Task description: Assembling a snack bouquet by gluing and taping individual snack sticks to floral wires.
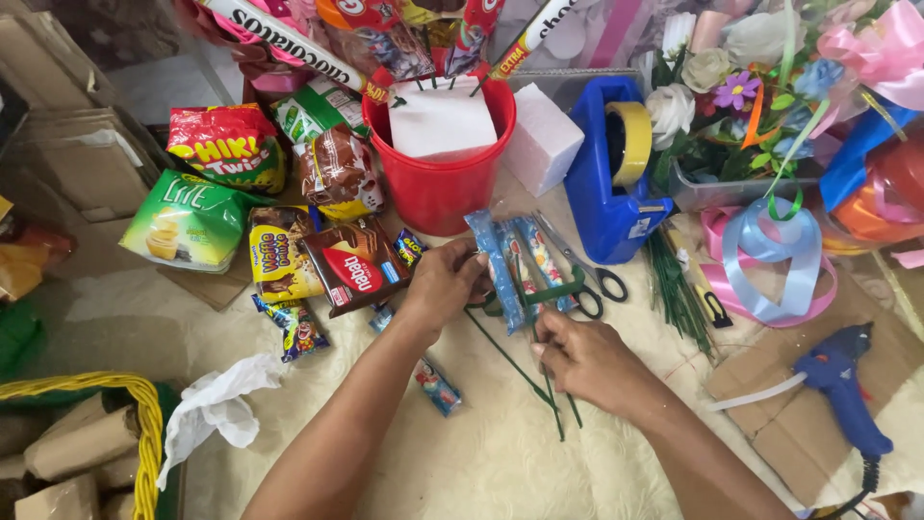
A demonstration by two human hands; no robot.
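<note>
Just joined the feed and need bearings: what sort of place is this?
Probably a home craft table for gift bouquets: snack packets lie about, a tape dispenser and glue gun stand ready, and ribbons with artificial flowers fill the right.

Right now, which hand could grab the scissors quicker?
Probably the right hand. It pinches the green sticks just below the scissors, on the same side. The left hand holds the candy packets and would have to reach across them.

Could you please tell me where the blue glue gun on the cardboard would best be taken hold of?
Probably by the handle of the blue glue gun, coming from above on the right side. It lies flat on the cardboard, with its nozzle pointing up-left and its cord trailing toward the lower edge.
</note>
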